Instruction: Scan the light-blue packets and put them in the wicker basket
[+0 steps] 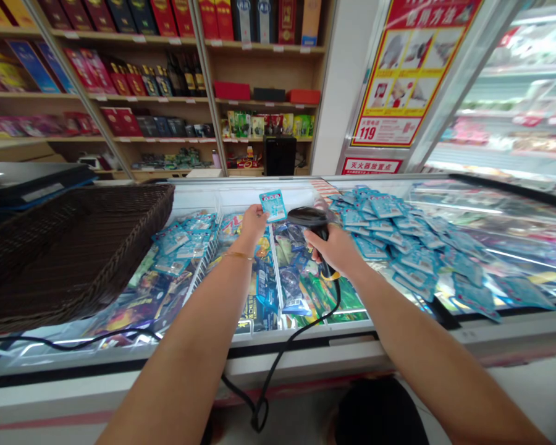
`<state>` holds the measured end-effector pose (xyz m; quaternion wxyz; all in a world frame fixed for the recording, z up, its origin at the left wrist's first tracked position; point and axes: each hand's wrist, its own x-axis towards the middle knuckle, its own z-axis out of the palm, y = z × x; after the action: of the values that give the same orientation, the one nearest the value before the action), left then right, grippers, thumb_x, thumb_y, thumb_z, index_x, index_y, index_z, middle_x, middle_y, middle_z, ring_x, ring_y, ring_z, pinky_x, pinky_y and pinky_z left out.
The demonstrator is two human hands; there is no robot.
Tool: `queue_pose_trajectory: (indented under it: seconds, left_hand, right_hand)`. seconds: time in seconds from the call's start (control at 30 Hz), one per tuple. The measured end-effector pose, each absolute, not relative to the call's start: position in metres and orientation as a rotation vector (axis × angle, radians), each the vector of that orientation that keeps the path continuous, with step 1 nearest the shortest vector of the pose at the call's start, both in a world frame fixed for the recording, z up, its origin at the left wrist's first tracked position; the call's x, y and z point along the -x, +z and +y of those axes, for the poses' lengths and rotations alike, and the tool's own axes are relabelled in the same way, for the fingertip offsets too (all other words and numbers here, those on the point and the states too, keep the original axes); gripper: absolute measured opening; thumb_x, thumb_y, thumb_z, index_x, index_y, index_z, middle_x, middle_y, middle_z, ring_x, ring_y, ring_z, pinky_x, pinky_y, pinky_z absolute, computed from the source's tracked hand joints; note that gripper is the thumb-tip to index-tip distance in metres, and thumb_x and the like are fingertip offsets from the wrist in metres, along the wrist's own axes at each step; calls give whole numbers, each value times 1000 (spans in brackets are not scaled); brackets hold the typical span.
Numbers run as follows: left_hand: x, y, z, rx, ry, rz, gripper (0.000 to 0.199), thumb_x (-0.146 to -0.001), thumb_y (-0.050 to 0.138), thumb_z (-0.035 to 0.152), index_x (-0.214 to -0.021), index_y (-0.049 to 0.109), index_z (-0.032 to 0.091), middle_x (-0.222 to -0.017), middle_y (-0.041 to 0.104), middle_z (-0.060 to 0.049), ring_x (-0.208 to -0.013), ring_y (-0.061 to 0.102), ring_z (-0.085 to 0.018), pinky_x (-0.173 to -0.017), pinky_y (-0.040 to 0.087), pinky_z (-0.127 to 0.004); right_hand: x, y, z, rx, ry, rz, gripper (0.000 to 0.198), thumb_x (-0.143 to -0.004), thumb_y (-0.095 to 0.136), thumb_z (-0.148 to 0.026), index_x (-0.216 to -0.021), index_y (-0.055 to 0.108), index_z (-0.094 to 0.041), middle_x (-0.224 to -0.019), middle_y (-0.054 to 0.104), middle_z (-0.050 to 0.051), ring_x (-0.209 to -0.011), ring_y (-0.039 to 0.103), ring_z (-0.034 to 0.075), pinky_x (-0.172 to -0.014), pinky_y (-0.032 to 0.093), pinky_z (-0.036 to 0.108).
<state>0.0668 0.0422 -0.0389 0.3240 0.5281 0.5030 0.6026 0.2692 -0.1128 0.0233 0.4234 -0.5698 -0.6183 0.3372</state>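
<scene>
My left hand [254,221] pinches a small light-blue packet [273,207] by its left edge and holds it up over the freezer. Wrapped round the handle of a black barcode scanner [309,217] is my right hand [336,247]; the scanner's head points left, close beside the packet. A black cable [306,330] hangs from the handle and loops down over the freezer's front edge. To the right, a big heap of similar blue packets [384,216] lies on the freezer's glass. A smaller pile of blue packets [178,244] lies to the left.
A dark brown wicker basket [152,235] stands on the freezer's left side. Inside the freezer, white wire dividers [276,278] separate bagged goods. Behind are shelves [162,99] of boxes and bottles, and a red poster [412,74] on the wall.
</scene>
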Motion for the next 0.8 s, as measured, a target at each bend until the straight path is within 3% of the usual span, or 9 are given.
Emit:
queue_pose_trajectory:
  seconds: [0.43,0.8]
  left_hand:
    - [-67,-33,38,-1269,1483,1295,19,-75,59,13,-93,62,15,-80,69,-2,-77,68,-16,-78,61,-35]
    - [-69,-34,39,-1294,1469,1371,22,-74,60,17,-95,65,15,-84,72,-4,-79,69,-16,-75,59,-31]
  right_hand:
    - [-269,28,-116,1445,854,-1472,25,-84,71,-31,-70,52,-22,-49,60,-1,-36,54,14,-38,41,24]
    - [-271,27,-115,1433,859,-1470,23,-87,67,-32,-72,51,-22,-47,57,-2,-38,56,14,-39,44,23]
